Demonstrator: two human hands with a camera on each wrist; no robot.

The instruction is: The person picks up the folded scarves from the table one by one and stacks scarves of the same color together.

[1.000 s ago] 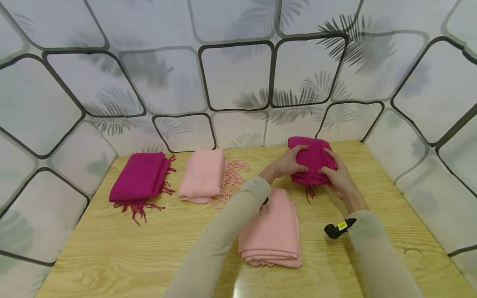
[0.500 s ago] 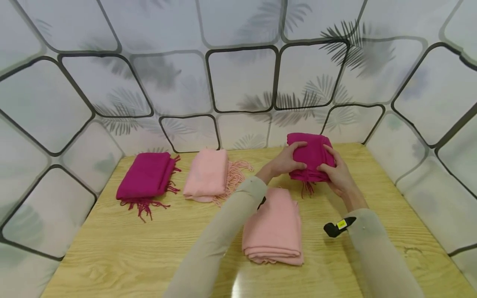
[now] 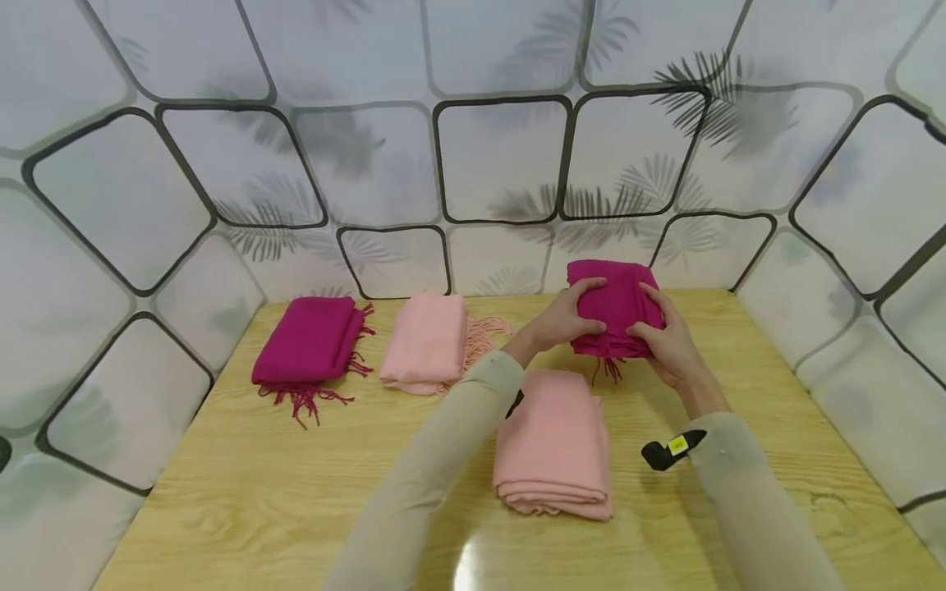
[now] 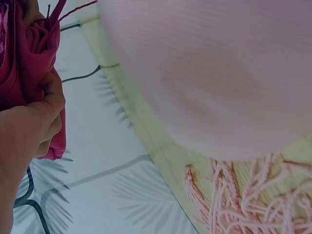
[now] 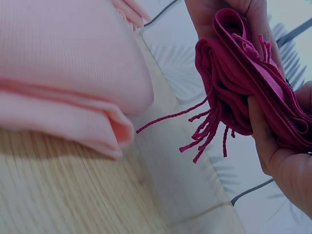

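Observation:
Both hands grip a folded magenta scarf [image 3: 617, 305] above the table's back right part. My left hand [image 3: 563, 318] holds its left side and my right hand [image 3: 671, 345] its right side, thumbs on the near face. Short twisted fringe [image 5: 207, 131] hangs from the scarf's lower end in the right wrist view, where several folded layers show edge-on. The left wrist view shows curled fingers [image 4: 51, 97] against the magenta cloth. Just in front of the hands, a folded pink scarf [image 3: 553, 443] lies on the table, partly behind the left sleeve.
Toward the back left lie another folded magenta scarf [image 3: 306, 341] and a smaller folded pink scarf [image 3: 424, 341] with loose fringe. Patterned walls [image 3: 502, 164] enclose the wooden table [image 3: 296, 501] at the back and sides.
The hands have raised the magenta scarf slightly, keeping their grip on both sides. The whole head view has shifted, so the resting scarves appear farther right.

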